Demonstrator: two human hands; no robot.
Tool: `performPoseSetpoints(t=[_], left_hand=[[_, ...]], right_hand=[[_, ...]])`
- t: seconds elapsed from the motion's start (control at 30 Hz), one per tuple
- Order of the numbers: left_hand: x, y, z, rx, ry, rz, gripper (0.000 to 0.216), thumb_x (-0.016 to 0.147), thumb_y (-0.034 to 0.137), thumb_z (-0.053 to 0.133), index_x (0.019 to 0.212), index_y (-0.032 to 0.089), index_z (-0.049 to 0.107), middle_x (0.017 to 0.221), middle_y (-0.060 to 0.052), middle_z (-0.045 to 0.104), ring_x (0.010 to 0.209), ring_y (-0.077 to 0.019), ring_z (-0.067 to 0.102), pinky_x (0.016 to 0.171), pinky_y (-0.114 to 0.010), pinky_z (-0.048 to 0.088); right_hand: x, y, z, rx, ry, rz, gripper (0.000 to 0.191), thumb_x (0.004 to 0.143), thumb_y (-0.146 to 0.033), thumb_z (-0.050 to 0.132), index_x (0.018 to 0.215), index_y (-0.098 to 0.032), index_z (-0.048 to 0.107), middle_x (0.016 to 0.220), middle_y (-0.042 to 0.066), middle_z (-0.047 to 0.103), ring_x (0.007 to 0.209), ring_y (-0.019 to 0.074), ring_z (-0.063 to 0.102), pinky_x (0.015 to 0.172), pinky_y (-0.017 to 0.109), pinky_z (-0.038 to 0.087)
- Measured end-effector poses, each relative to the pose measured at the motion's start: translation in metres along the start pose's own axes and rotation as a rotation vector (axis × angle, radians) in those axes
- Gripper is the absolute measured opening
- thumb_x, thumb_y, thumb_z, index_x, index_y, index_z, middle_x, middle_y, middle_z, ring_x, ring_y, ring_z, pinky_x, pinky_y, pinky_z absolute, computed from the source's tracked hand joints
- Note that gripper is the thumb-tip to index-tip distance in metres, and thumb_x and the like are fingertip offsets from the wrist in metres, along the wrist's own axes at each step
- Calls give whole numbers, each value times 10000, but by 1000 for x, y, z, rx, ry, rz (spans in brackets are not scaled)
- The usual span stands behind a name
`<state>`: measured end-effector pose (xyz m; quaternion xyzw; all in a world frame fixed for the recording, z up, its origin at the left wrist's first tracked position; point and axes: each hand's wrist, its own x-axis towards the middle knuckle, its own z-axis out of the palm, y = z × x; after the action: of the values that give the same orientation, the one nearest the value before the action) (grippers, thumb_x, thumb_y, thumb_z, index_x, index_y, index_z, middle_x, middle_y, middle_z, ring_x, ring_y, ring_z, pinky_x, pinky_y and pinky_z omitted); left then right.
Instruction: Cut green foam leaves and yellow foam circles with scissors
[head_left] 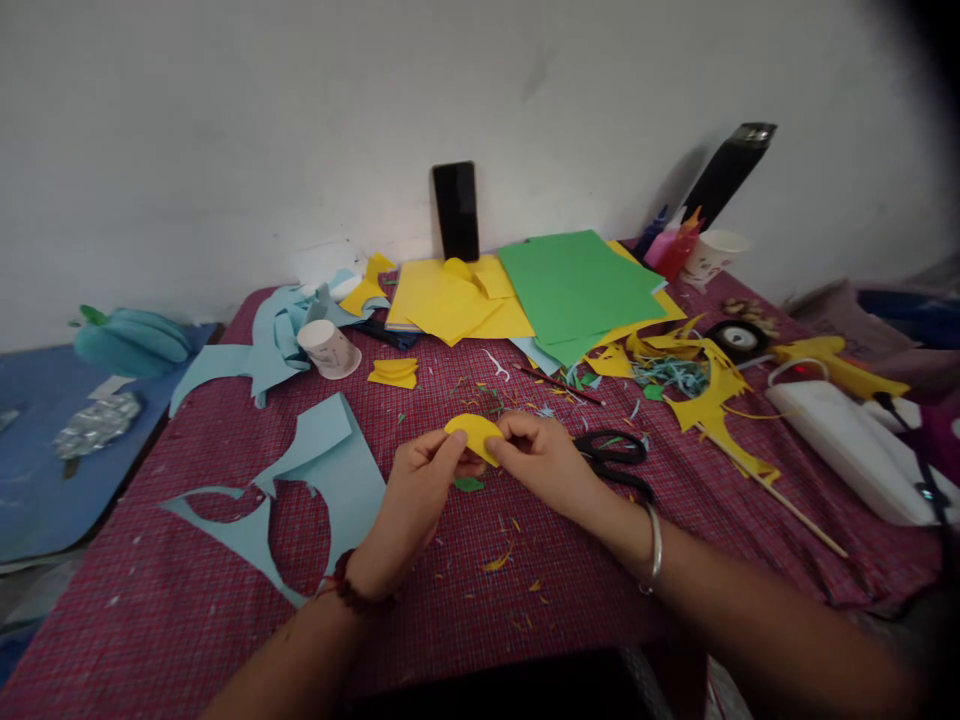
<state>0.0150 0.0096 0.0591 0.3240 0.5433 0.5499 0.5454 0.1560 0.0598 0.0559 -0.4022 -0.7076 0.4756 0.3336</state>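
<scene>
A small curved piece of yellow paper point(474, 432) is pinched between my two hands above the middle of the table. My left hand point(424, 480) grips its left end, thumb on top. At the right end, the thumb and fingers of my right hand point(544, 460) are closed on the same piece. Black-handled scissors point(619, 450) lie just beyond my right hand, partly hidden by it. Beneath the hands rests a green paper scrap point(469, 484). Several folded yellow pieces point(394, 373) sit stacked farther back.
Cut light-blue paper point(360, 470) lies at left, near a paper cup point(328, 350). Green sheets point(581, 290) and yellow sheets point(457, 300) lie at the back below a phone point(456, 210). At right are yellow offcuts point(709, 385), a wooden stick point(780, 495) and a white power strip point(855, 450).
</scene>
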Motion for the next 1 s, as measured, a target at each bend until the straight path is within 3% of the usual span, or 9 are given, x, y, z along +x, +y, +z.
performPoseSetpoints(t=[0.13,0.23,0.3,0.53,0.77,1.0], left_hand=[[1,6,-1,-129,4,-47,150,740,256,661,718,122,725,683,-43,710,592,-131,632,579,-241,527],[3,9,-5,-183,27,-93,159,696,255,688,749,107,715,679,-40,696,586,-129,613,546,-238,514],[5,8,-7,-188,54,-135,177,676,257,692,758,100,702,681,-38,687,573,-123,597,506,-223,485],[8,3,-9,-128,123,-145,182,678,273,676,586,134,602,507,24,579,450,-82,505,433,-197,395],[5,6,-5,-130,123,-178,219,655,271,676,518,145,561,465,22,565,413,-82,493,414,-201,391],[5,8,-6,-148,114,-170,213,640,291,707,560,131,590,481,24,575,418,-76,501,412,-187,400]], right_hand=[[0,0,-1,229,3,47,115,769,-255,567,712,-203,481,656,-36,477,593,112,449,556,266,366],[0,0,-5,448,-61,142,151,798,-303,581,872,-203,495,730,-25,550,618,108,524,585,258,430],[1,0,-7,498,-134,180,166,840,-352,557,868,-194,516,724,-15,579,611,102,544,597,254,450],[-2,4,-6,399,-312,146,403,898,-523,457,700,-182,543,675,25,617,600,107,559,612,262,472],[0,5,-2,365,-355,116,177,749,-299,679,790,-163,572,690,-32,560,631,99,495,599,244,412],[-1,3,0,299,-318,140,143,793,-226,597,677,-170,536,618,-36,537,582,97,495,562,234,392]])
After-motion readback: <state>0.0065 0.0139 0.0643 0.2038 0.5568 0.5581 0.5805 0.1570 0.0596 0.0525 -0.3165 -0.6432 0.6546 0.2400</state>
